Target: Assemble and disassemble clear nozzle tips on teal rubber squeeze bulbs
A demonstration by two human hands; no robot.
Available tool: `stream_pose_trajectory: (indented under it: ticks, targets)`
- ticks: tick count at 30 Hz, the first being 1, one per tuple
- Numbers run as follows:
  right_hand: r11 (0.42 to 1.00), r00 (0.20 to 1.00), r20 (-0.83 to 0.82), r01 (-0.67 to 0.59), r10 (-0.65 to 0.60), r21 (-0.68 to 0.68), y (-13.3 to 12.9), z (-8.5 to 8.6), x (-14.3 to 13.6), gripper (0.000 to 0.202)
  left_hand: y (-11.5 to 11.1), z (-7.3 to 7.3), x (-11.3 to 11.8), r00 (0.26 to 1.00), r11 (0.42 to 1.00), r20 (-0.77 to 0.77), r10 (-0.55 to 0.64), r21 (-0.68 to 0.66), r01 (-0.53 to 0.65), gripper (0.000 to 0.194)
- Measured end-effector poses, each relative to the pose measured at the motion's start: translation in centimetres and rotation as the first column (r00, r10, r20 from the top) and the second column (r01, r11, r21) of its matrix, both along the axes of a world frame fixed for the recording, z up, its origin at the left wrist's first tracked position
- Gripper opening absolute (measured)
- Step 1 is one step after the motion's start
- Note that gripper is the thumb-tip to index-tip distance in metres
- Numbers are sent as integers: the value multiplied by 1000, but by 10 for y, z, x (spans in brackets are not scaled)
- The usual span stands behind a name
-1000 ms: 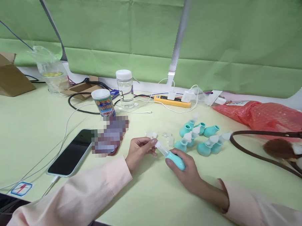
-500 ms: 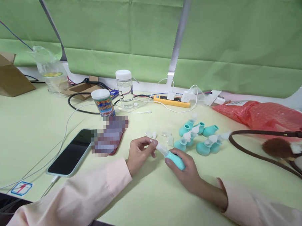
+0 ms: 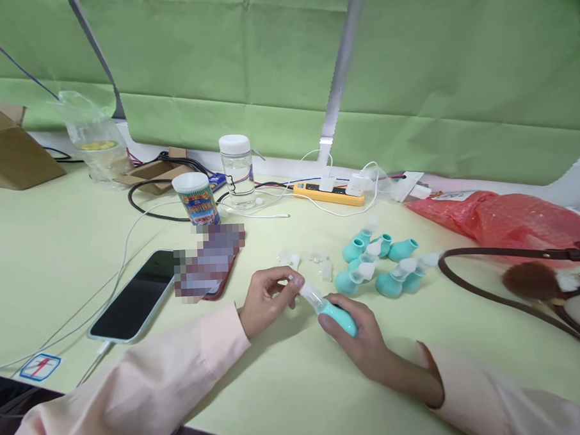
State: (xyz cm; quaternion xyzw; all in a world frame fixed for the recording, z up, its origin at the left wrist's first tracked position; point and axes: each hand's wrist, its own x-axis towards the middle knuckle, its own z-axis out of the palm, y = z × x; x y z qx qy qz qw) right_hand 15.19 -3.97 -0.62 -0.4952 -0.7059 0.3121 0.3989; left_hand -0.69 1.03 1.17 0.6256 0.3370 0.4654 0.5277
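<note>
My right hand point(image 3: 360, 333) is wrapped round a turquoise bulb point(image 3: 340, 318) with a clear nozzle point(image 3: 313, 297) fitted at its upper left end. At the nozzle's tip, the thumb and fingers of my left hand point(image 3: 270, 300) pinch a translucent white tip piece point(image 3: 304, 286). Beyond my hands, several more turquoise bulbs point(image 3: 389, 284) lie grouped on the table, some with whitish nozzles attached. Small clear and white parts point(image 3: 325, 270) lie between my left hand and those bulbs.
On the left are a black-screened phone point(image 3: 134, 298) and a red-edged phone point(image 3: 217, 262). Behind stand a printed cup point(image 3: 198, 202), a lidded bottle point(image 3: 237, 172) and an orange power strip point(image 3: 327, 195). Red wrap point(image 3: 506, 217) and a brown strap point(image 3: 486, 302) lie right.
The camera view has shifted slightly. My left hand sits a little lower and farther left, and more of the clear nozzle shows between my hands.
</note>
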Motion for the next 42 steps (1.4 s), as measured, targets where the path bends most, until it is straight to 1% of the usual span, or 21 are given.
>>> stream_pose_trajectory:
  ticks: [3, 6, 9, 12, 17, 21, 26, 30, 33, 38, 42]
  targets:
    - [998, 999, -36, -22, 20, -50, 1, 3, 1, 21, 6, -2, -2, 998, 998, -6, -62, -17, 62, 21]
    - [997, 997, -70, -30, 25, -71, 1, 5, 2, 22, 11, -3, -4, 994, 989, 27, -110, -97, 112, 21]
    - [991, 994, -101, -55, 43, -120, 0, 7, 1, 24, 14, 0, -7, 983, 963, 37, -182, -197, 186, 24]
    - [980, 992, -120, -71, 49, -185, -1, 7, 1, 27, 19, 5, -12, 961, 929, -3, -277, -258, 267, 24]
    - [968, 991, -109, -101, 78, -228, -1, 8, 0, 27, 26, 9, -21, 922, 896, -66, -383, -272, 353, 22]
    - [958, 983, -130, -160, 132, -239, 0, 9, 1, 25, 28, 11, -26, 890, 874, -106, -444, -270, 404, 23]
    - [938, 977, -182, -161, 109, -306, 2, 9, 2, 26, 29, 12, -29, 860, 852, -129, -493, -273, 447, 21]
    - [913, 966, -239, -183, 98, -365, 7, 7, 4, 29, 29, 11, -28, 858, 863, -168, -485, -251, 439, 21]
    - [913, 961, -265, -171, 72, -372, 8, 7, 3, 30, 28, 9, -25, 885, 883, -149, -442, -244, 400, 21]
    - [952, 974, -227, -87, 19, -293, 2, 7, 0, 31, 22, 4, -15, 948, 916, -36, -315, -273, 294, 21]
    - [973, 978, -209, -48, -1, -228, -2, 5, -1, 30, 17, 1, -10, 970, 921, 18, -243, -311, 236, 22]
